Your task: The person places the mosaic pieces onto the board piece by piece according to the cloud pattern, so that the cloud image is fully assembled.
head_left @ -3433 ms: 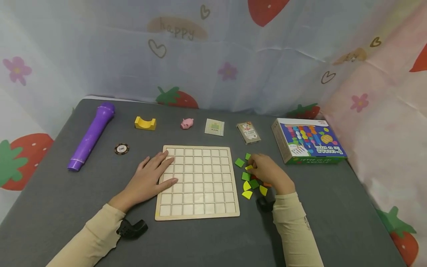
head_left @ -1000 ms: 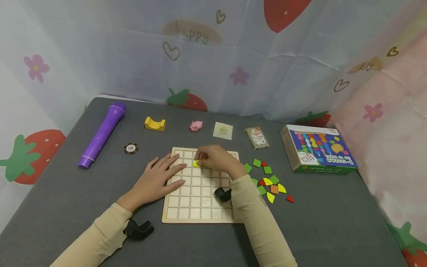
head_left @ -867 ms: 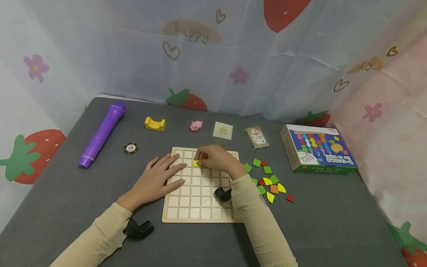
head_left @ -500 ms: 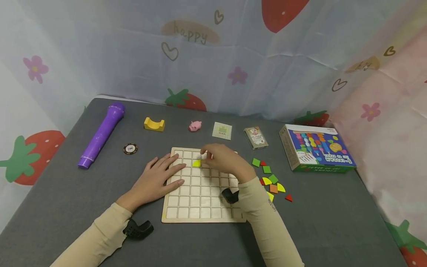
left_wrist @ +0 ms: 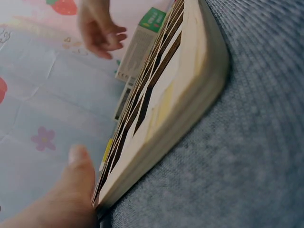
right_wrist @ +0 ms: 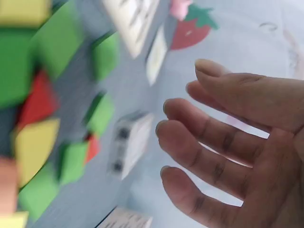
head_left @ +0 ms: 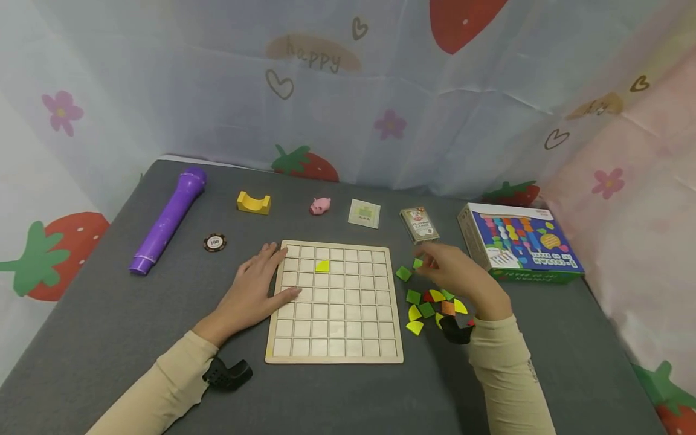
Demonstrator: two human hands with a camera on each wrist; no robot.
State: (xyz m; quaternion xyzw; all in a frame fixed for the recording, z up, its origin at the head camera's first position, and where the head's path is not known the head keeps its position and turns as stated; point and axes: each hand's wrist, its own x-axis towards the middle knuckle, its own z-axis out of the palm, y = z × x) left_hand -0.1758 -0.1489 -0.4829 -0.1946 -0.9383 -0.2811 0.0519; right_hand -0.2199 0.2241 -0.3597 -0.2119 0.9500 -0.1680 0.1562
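right hand (head_left: 454,275) hovers loose-fingered, holding nothing, over the small coloured foam tiles (head_left: 429,302) off the gridded wooden board's (head_left: 334,302) right edge, so pinch one cleanly while the flat left hand (head_left: 255,290) steadies the board

Grid board (head_left: 334,302) centre of counter (head_left: 109,338); loose tiles (head_left: 429,299) right; card deck (head_left: 418,225) far; game box (head_left: 519,241) far right.

Grey felt-covered table (head_left: 109,338) before a pastel strawberry-and-flower printed curtain (head_left: 217,90).
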